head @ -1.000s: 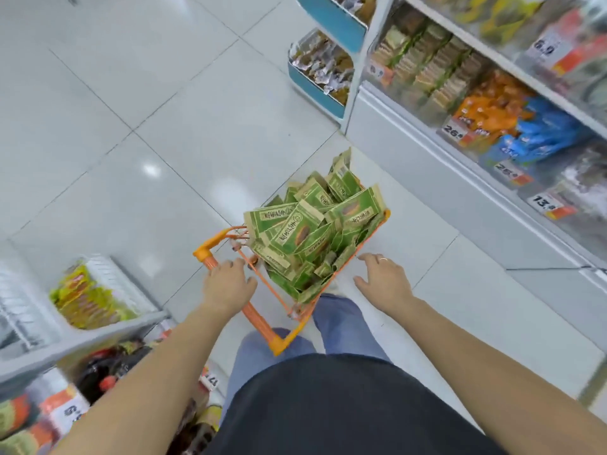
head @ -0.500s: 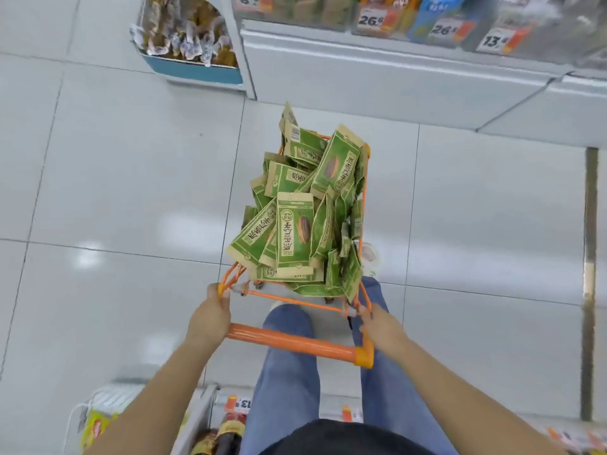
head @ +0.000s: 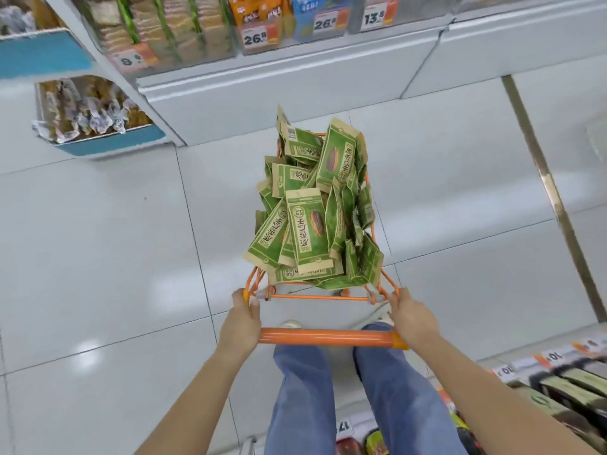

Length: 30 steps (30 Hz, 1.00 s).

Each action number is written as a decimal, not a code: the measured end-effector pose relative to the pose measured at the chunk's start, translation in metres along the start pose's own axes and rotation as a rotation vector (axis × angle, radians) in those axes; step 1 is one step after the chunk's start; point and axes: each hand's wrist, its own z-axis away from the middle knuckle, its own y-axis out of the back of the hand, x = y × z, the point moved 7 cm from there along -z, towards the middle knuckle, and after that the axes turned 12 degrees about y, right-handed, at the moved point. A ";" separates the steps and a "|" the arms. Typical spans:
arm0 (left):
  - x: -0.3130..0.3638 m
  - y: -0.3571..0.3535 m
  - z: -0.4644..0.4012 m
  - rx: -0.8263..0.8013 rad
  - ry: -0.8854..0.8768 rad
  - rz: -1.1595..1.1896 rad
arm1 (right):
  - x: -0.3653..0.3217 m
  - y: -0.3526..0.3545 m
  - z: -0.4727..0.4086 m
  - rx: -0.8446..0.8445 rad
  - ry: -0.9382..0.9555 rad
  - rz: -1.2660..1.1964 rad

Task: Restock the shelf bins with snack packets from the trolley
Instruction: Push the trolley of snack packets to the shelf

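Both hands hold the orange trolley [head: 328,336] — the left hand [head: 241,323] curled round the handle's left end, the right hand [head: 412,320] round its right end. Green snack packets [head: 308,231] heap in its basket, just ahead of the handle — shelf bins [head: 95,113] lie beyond, up left.

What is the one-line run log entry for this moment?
left hand: grips trolley handle | right hand: grips handle | green snack packets: heaped in trolley | shelf bins: ahead
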 end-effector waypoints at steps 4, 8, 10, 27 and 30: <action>0.062 -0.025 -0.002 -0.125 -0.069 -0.097 | 0.039 0.023 0.009 0.068 -0.109 -0.175; 0.135 -0.057 0.021 -0.265 -0.185 -0.125 | 0.090 0.034 0.006 0.164 -0.239 -0.388; 0.171 -0.076 0.028 -0.317 -0.239 -0.146 | 0.116 0.049 -0.008 0.177 -0.265 -0.435; 0.525 -0.270 0.068 -0.273 -0.311 -0.421 | 0.349 0.267 -0.129 0.154 -0.282 -0.682; 0.593 -0.303 0.066 -0.205 -0.358 -0.474 | 0.384 0.310 -0.155 0.181 -0.302 -0.693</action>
